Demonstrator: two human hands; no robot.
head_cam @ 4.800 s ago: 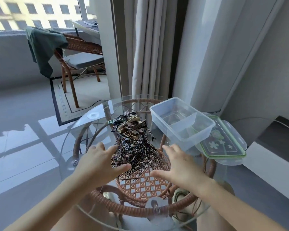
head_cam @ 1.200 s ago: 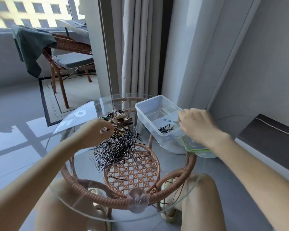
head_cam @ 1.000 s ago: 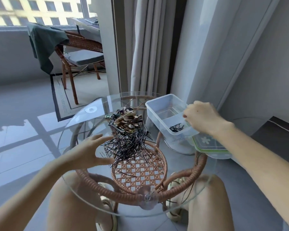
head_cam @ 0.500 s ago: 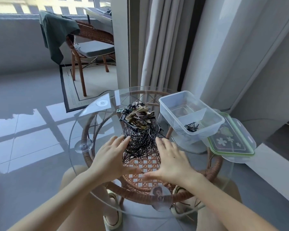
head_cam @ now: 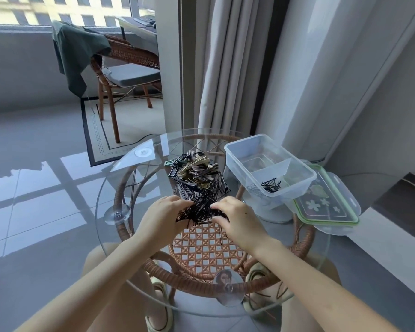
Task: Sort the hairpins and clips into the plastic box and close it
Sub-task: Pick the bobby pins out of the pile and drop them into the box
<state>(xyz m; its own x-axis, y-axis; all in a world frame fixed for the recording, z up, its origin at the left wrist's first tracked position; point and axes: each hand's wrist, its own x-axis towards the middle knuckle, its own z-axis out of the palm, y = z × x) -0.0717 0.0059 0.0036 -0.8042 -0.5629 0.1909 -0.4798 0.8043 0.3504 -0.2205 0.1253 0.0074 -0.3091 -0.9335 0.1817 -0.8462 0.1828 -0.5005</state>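
A heap of thin black hairpins (head_cam: pixel 200 200) lies in the middle of the round glass table (head_cam: pixel 120 188), with gold and black clips (head_cam: pixel 193 170) piled at its far end. My left hand (head_cam: pixel 164 218) and my right hand (head_cam: pixel 237 218) close in from both sides on the near end of the heap, fingers pinched into a bunch of hairpins. The clear plastic box (head_cam: pixel 268 167) stands open at the right, with a few hairpins (head_cam: pixel 271 185) in its near compartment. Its green-rimmed lid (head_cam: pixel 326 204) lies beside it.
The glass top rests on a rattan frame (head_cam: pixel 201 276) with a woven shelf below. My knees and slippers show under the glass. A curtain (head_cam: pixel 228 63) hangs behind the table. A rattan chair (head_cam: pixel 122 68) with a green cloth stands far left. A ledge (head_cam: pixel 393 233) runs along the right.
My right hand came back from the box, where it dropped hairpins, to the heap. Both hands moved together and now squeeze the near hairpins into a tighter bunch.
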